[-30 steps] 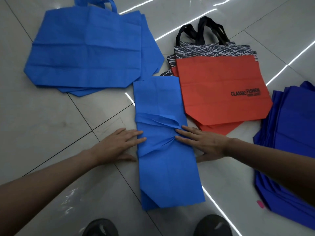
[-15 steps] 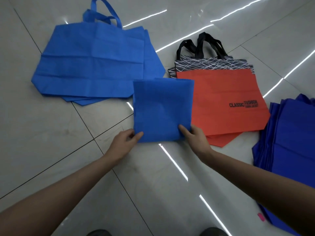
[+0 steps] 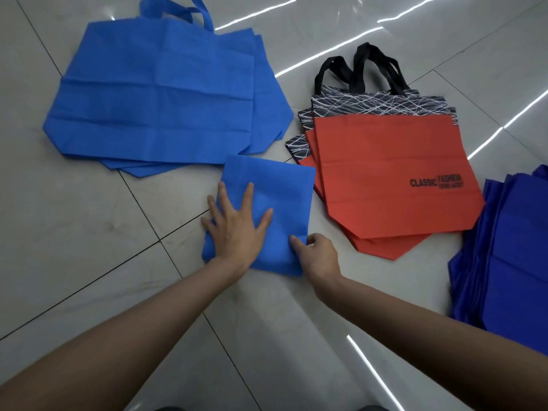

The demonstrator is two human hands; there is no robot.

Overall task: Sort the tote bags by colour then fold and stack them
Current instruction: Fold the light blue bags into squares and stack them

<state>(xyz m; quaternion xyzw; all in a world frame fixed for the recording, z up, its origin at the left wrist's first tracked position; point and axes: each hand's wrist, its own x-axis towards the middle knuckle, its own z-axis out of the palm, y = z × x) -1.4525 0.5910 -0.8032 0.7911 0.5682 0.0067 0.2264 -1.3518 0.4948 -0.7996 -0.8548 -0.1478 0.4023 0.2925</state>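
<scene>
Left hand has moved onto folded bag, fingers spread; right hand pinches its near corner.

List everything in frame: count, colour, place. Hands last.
folded tote bag: one, mid blue, floor centre, its far right corner overlapping the red pile
unfolded blue tote bags: a pile, exact count unclear, mid blue, far left, handles pointing away
red tote bags: a pile, count unclear, red with black-and-white line-pattern tops and black handles, "CLASSIC FASHION" print on the top one, right of centre
dark blue tote bags: a pile, count unclear, darker blue, right edge, partly cut off
floor: pale glossy tiles, dark grout lines
left hand: flat, fingers spread, pressing the folded bag
right hand: gripping the folded bag's near right edge
</scene>
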